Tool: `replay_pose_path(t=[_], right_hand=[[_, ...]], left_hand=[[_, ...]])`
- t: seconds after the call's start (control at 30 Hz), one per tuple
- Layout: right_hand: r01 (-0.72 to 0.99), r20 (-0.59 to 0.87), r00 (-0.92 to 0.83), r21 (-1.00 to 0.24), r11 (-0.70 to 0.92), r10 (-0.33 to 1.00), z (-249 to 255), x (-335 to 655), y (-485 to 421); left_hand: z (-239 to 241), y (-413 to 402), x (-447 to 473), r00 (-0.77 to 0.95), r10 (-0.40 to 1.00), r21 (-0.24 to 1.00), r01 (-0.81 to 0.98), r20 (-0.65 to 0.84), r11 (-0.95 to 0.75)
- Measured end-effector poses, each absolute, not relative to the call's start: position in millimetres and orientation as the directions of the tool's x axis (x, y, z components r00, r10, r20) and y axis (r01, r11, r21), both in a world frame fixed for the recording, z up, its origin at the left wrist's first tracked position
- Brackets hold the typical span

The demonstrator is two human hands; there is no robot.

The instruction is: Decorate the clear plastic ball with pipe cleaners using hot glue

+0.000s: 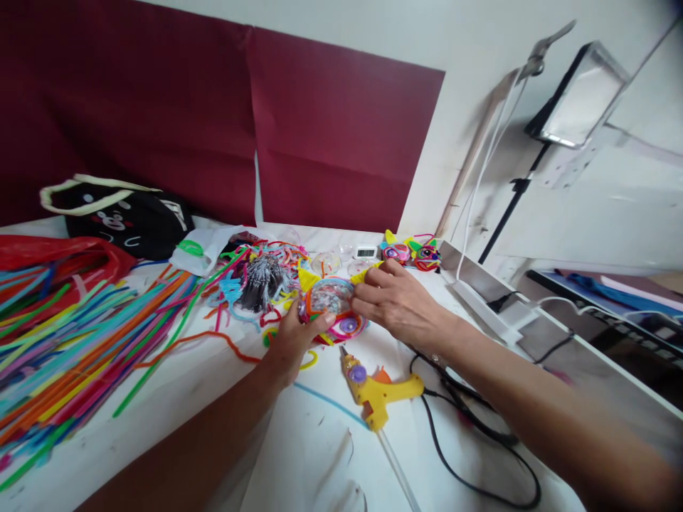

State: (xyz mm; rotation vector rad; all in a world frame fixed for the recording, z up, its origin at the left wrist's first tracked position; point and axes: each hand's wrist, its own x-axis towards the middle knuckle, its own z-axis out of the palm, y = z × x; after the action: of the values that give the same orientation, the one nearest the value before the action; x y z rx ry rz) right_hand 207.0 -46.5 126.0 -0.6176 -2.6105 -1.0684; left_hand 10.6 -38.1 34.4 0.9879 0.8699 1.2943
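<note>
A round animal head made of coloured pipe cleaners (349, 327) is held up over the table, with yellow pointed ears, pink-and-purple eyes and a see-through rounded middle. My left hand (291, 341) is closed on its left side, the thumb lying across the lower front. At its upper right, the curled fingers of my right hand (398, 295) pinch the edge beside the yellow ear; the fingertips are partly hidden. Just below lies a yellow hot glue gun (376, 391), its nozzle toward the head and a clear glue stick (398, 469) out of its back.
Bundles of coloured pipe cleaners (107, 341) spread over the left, near a black bag (128, 217). Behind my hands are a tangled pile of scraps (264, 281), a small digital timer (366, 252) and finished-looking pipe-cleaner pieces (410, 252). A black cable (442, 448) loops at right.
</note>
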Motion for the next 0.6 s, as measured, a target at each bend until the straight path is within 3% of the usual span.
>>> replay_pose_path(t=[0.17,0.33,0.6], right_hand=[[0.460,0.384,-0.884,0.623,0.633,0.266,128.6,208.4,-46.0],[0.533,0.477,-0.832,0.549,0.643,0.282,125.4,213.7,-45.7],[0.595,0.480,-0.786,0.416,0.687,0.390,123.8,213.3,-49.0]], left_hand=[[35.1,-37.8,10.1,0.096,0.995,0.936,-0.351,0.013,0.022],[34.2,-36.4,9.6,0.101,0.995,0.937,-0.346,-0.003,0.038],[31.9,-35.1,9.6,0.056,0.998,0.946,-0.319,-0.036,0.053]])
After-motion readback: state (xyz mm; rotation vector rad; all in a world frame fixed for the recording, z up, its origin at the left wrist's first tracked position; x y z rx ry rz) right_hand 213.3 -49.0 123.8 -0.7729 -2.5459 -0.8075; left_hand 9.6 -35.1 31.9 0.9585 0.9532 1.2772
